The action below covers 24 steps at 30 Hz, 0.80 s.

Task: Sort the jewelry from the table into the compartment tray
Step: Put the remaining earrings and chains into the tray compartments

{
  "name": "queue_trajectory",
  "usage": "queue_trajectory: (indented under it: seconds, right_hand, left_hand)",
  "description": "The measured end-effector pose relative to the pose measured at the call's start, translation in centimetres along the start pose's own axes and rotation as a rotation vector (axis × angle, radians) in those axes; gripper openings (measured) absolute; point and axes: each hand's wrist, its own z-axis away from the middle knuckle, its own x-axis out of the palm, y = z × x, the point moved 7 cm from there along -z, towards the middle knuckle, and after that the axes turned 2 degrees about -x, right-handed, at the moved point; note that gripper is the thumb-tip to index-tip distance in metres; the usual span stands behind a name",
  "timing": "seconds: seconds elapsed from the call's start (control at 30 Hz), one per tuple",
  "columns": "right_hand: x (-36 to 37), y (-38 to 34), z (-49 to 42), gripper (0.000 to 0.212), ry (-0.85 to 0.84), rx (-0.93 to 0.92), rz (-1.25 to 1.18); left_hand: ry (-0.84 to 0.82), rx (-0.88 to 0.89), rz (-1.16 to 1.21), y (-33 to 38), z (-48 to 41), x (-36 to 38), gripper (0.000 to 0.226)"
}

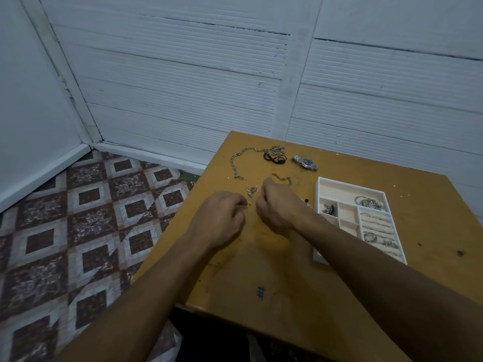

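Wooden bench (261, 270), sorting partway done: your tray (317, 197) already holds rings (369, 236), while chain (233, 163), watch (304, 162) and black loop (274, 158) wait beyond. Your left hand (222, 216) pinches a small silver piece (249, 204); your right hand (277, 206) is curled, grip unclear.

one watch (305, 162), one tray (339, 190), one table (287, 270)

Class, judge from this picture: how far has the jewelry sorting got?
Done: several pieces lie in the tray. In hand: the left hand pinches a fine chain, the right hand curled beside it. Left: the long chain, black band and watch on the table.
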Motion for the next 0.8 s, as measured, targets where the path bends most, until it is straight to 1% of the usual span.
queue_trajectory:
  seconds: [0.07,0.13,0.2,0.3,0.37,0.53,0.67,0.73,0.8]
  right_hand:
    - [-1.2,0.3,-0.1,0.006,0.060,-0.022,-0.092]
    - [-2.4,0.4,-0.2,0.004,0.102,-0.038,-0.156]
    - [-3.4,0.4,-0.4,0.003,0.119,-0.043,-0.215]
    - [-4.8,-0.1,-0.3,0.007,0.113,-0.075,-0.203]
    - [-5.7,-0.6,0.0,0.007,0.121,-0.099,-0.185]
    - [-7.8,-1.2,1.7,0.008,0.160,-0.128,-0.192]
    - [-9.2,-1.8,3.1,0.008,0.184,-0.159,-0.220]
    - [-9.8,-2.0,3.6,0.007,0.191,-0.163,-0.236]
    - [-10.3,-2.2,4.1,0.007,0.193,-0.166,-0.242]
  left_hand:
    - [0.009,0.016,-0.036,0.3,-0.2,-0.1,0.027]
    - [0.023,-0.008,-0.048,0.4,-0.6,-0.2,0.029]
    - [0.052,-0.050,0.005,0.6,-0.8,-0.3,0.030]
    - [0.126,-0.125,0.188,1.4,-0.8,-0.8,0.029]
    - [0.146,-0.183,0.323,2.1,-0.7,-0.9,0.031]
    - [0.138,-0.291,0.563,2.6,-0.6,-0.1,0.035]
    - [0.125,-0.390,0.797,2.5,-0.8,0.8,0.032]
    - [0.125,-0.470,0.936,2.6,-0.8,1.1,0.027]
    - [0.126,-0.542,1.030,2.4,-0.6,1.6,0.028]
